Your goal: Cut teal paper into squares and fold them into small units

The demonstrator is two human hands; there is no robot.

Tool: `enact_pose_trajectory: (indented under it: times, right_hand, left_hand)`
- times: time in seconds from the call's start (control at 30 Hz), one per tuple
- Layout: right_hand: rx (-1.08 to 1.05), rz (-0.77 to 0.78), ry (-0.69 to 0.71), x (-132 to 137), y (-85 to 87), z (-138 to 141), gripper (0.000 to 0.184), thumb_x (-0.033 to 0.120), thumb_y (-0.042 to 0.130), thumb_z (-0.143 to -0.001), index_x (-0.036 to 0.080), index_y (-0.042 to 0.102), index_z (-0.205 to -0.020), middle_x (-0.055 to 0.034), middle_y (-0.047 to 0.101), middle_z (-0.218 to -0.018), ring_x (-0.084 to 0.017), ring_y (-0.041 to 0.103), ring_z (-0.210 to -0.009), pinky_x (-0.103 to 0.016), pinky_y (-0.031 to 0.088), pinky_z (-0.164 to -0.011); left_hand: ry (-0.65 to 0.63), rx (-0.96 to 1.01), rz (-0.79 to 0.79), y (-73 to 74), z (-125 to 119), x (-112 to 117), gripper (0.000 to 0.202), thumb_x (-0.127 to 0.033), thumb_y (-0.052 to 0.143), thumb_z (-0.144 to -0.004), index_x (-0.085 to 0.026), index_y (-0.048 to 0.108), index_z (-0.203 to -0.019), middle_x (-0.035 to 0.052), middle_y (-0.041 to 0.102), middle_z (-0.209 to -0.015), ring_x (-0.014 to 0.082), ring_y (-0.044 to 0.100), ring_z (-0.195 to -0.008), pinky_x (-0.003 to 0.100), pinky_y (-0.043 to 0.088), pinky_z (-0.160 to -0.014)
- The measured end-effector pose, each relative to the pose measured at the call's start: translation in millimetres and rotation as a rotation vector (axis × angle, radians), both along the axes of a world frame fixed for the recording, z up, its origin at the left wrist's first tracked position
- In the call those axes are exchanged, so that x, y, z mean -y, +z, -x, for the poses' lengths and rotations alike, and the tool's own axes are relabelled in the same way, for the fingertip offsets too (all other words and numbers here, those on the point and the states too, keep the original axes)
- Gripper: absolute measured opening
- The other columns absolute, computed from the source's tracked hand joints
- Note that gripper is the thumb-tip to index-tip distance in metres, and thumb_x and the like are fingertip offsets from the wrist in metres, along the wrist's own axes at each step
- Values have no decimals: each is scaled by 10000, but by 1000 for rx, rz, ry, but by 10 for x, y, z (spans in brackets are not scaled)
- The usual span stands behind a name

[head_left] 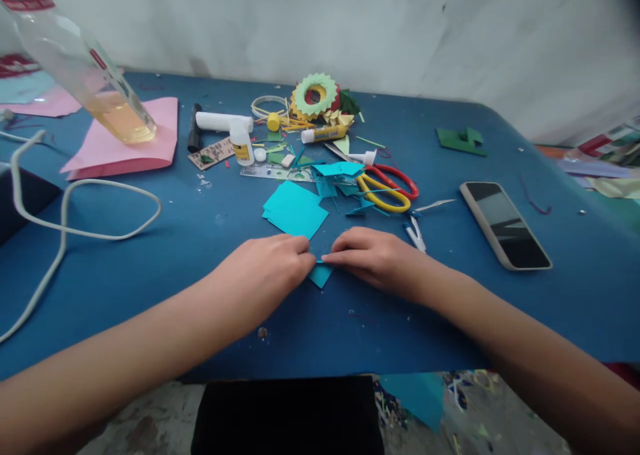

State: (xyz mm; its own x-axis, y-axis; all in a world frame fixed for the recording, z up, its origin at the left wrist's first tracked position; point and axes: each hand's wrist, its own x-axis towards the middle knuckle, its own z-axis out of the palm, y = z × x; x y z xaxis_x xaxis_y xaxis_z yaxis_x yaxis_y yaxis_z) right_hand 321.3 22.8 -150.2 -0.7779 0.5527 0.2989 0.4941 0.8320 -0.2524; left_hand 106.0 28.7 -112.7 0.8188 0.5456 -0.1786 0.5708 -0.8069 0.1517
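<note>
Between my two hands lies a small piece of blue paper [321, 276], with a folded edge along its top and a pointed corner toward me. My left hand [280, 261] is closed, thumb and fingers pinching the paper's left side. From the other side, my right hand [377, 258] presses its fingertips together on the right end of the fold. Just beyond my left hand rests a stack of blue paper squares [295, 208]. Blue paper scraps and folded pieces [340, 169] lie behind my right hand, against scissors [387, 188] with red and yellow handles.
A phone [507, 225] lies at the right. A bottle [115, 101] stands on pink paper [165, 125] at the left, near a white cable [107, 235]. Toward the wall are a glue stick [325, 133], a clear ruler [275, 172], a small glue bottle [241, 145] and a paper ring [315, 95].
</note>
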Motion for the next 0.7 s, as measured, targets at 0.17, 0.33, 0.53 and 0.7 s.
enact_pose_trajectory:
  times: [0.17, 0.33, 0.53, 0.7]
  right_hand:
    - [32, -88, -40, 88, 2, 6, 313, 125, 341, -928, 140, 630, -1046, -104, 645, -888, -172, 584, -830, -304, 523, -713]
    - [25, -88, -103, 124, -20, 12, 276, 165, 380, -922, 126, 644, -992, -110, 644, -863, -189, 588, -814, -322, 529, -706]
    - [1, -97, -126, 153, -43, 17, 259, 165, 390, -919, 120, 641, -967, -109, 645, -862, -188, 587, -809, -319, 526, -703]
    - [-70, 43, -191, 147, -38, 20, 197, 162, 451, -886, 127, 643, -910, -100, 639, -834, -190, 585, -787, -321, 510, -707]
  left_hand:
    - [24, 6, -22, -76, 13, 75, 266, -66, 513, -798, -151, 597, -1035, 61, 600, -916, 188, 593, -795, 289, 476, -679]
    - [51, -60, -99, -43, -62, 92, 228, -102, 481, -827, -155, 617, -1003, 71, 609, -881, 191, 593, -771, 283, 476, -641]
    - [-15, -174, -181, 56, -140, 193, 263, -38, 496, -771, -121, 636, -979, 88, 623, -817, 204, 596, -725, 291, 481, -607]
    - [-24, -172, -185, 53, -142, 200, 264, -21, 497, -762, -122, 637, -962, 88, 625, -821, 205, 600, -733, 287, 483, -609]
